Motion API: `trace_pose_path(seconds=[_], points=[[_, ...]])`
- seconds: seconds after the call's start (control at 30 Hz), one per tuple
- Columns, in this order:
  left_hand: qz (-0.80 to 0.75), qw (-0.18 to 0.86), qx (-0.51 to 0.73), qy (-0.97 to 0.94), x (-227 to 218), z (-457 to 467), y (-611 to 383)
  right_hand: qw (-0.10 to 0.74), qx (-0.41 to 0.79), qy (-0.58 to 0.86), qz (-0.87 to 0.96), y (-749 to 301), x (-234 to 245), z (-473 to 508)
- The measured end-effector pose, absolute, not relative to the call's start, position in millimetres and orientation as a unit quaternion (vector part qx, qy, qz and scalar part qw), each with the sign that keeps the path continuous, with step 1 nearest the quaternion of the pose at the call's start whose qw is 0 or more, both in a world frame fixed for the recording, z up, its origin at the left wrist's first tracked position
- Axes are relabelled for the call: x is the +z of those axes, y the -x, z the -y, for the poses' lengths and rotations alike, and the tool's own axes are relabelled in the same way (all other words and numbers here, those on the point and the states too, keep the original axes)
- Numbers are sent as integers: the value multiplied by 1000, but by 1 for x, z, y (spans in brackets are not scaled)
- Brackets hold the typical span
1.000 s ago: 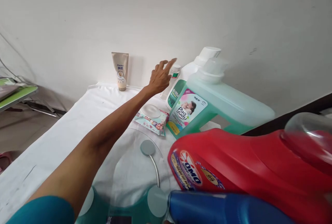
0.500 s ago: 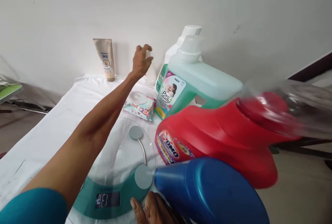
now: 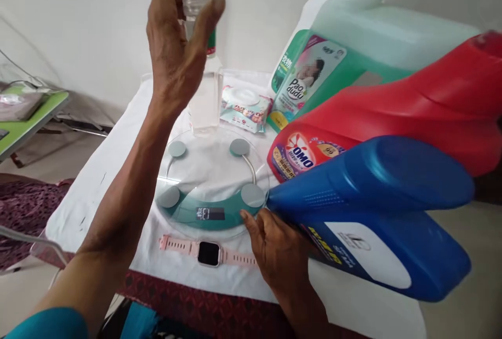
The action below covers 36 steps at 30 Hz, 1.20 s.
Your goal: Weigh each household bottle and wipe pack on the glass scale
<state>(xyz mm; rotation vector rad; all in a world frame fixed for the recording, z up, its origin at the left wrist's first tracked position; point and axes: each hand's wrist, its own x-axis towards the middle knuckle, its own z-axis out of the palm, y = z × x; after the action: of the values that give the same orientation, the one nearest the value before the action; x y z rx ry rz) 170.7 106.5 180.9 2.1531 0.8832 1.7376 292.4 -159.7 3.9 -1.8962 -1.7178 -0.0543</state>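
Observation:
My left hand [image 3: 176, 41] is raised above the table with its fingers wrapped round the cap end of a clear plastic bottle [image 3: 204, 93] that hangs over the far rim of a round glass scale [image 3: 207, 182]. The scale's display is lit. My right hand [image 3: 276, 252] rests on the white cloth at the scale's near right edge, fingers curled, touching the base of a blue detergent jug [image 3: 376, 213]. A pink smartwatch [image 3: 207, 252] lies flat just in front of the scale.
A red OMO jug [image 3: 392, 114] and a green Pao dudu jug [image 3: 353, 51] stand to the right. A wet-wipes pack [image 3: 245, 109] lies behind the scale. A green table [image 3: 27, 119] stands at left. The white cloth [image 3: 105, 171] covers the table.
My left hand closed on the clear bottle at the back wall and carried it up and toward the scale. My view tilted down, showing the smartwatch and my right hand.

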Motion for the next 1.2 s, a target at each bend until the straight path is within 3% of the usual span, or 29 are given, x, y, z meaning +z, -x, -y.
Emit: trace_pose_path(seconds=[0.27,0.7,0.9,1.0,1.2], points=[[-266,207,483,-808,144,-43,-139,262,11,722,641,-293,4,161],[-262,262,463,-805,131,-20,-115,245,41,729,638,-294,5,163],[-442,292,558,-638,57,-68,-70,249,33,726,640,-296,1,163],[-523,331,541,-569,17,-96,-44,242,25,728,641,-295,0,163],[-529,378,515,-558,-2,-108,-34,246,2,713,656,-295,1,162]])
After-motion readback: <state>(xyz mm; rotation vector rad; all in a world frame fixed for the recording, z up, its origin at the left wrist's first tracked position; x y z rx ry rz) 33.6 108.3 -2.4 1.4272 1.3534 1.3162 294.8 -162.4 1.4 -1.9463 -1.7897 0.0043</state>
